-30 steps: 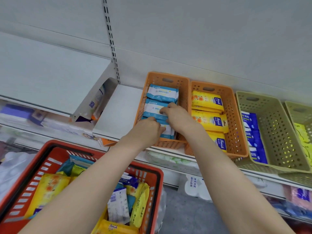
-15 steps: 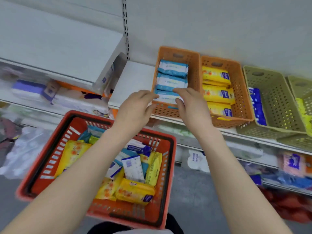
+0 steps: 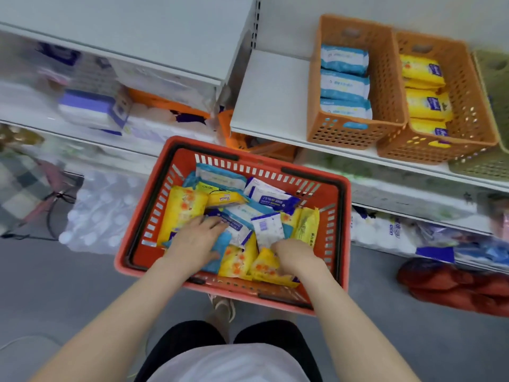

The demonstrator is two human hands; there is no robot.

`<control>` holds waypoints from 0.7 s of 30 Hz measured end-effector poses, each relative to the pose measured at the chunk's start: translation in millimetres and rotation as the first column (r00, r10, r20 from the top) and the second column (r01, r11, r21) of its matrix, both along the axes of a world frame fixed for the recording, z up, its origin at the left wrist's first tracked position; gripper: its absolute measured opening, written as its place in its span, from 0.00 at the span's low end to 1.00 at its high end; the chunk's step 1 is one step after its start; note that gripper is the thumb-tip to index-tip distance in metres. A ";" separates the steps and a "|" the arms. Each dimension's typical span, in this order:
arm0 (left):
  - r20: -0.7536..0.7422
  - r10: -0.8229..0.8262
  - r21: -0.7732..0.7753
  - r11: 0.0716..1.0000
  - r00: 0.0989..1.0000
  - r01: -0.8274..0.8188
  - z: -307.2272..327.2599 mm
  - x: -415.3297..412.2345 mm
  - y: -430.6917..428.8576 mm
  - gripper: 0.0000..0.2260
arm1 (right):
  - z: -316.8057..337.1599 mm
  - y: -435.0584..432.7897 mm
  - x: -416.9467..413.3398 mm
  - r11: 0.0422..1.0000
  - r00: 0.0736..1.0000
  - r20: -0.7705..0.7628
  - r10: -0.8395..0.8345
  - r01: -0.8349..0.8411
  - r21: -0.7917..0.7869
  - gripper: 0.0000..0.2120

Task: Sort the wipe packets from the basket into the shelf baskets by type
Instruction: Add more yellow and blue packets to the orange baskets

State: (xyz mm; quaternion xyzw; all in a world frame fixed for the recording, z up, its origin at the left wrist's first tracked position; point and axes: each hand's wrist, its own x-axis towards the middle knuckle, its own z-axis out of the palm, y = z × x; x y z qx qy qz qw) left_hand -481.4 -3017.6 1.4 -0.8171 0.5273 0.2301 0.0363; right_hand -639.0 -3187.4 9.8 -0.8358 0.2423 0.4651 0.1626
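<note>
So the person is crouching over the red basket (image 3: 337,199) on the floor, one shoe (image 3: 224,308) poking out just under its near rim, and both hands are down in the pile. The left hand (image 3: 197,241) is lying flat with fingers spread, pressing on a white and blue packet (image 3: 237,230). The right hand (image 3: 293,253) is digging in with knuckles up and fingers curled under. I honestly can't tell if it's pinching anything, because the fingertips are buried.

The pile is a real mix: loose yellow packets (image 3: 181,213) on the left and near side, a small white packet (image 3: 268,230) between the hands, a dark blue labelled packet (image 3: 275,199) further back, and a light blue packet (image 3: 220,176) against the far wall.

Looks to me like they're hunting for the next one to pull, so the sorting is nowhere near done.

Up on the shelf (image 3: 272,92) to the far right, the left orange basket (image 3: 355,133) is holding a row of shelved blue packets (image 3: 344,85). The right orange basket (image 3: 468,106), touching it, is holding shelved yellow packets (image 3: 428,103). A green basket (image 3: 493,75) is just peeking in at the edge.

Next move, I'm guessing: get a proper grip on one packet, check its type, then lift it up and right into the matching basket without dragging its neighbours along.
</note>
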 end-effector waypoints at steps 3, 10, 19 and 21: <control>-0.035 -0.027 0.110 0.993 0.999 0.031 10.0 3.1 -8.0 0.26 | -3.8 -3.7 0.4 0.992 0.985 0.123 -0.120 0.123 -0.023 0.22; -0.241 0.251 -0.004 0.966 0.937 -0.260 19.9 19.8 -4.2 0.22 | 12.8 -17.7 -13.6 0.490 0.406 0.282 -0.869 0.632 0.601 0.22; -0.409 0.238 -0.225 0.909 0.881 -0.350 22.0 11.1 -37.2 0.22 | 22.4 -23.7 -14.1 0.196 0.054 0.218 -0.974 0.682 0.705 0.17; -0.117 0.283 -0.276 0.911 0.952 -0.305 11.8 19.6 -29.3 0.29 | 24.0 -22.6 -12.2 0.231 0.093 0.226 -0.970 0.654 0.720 0.16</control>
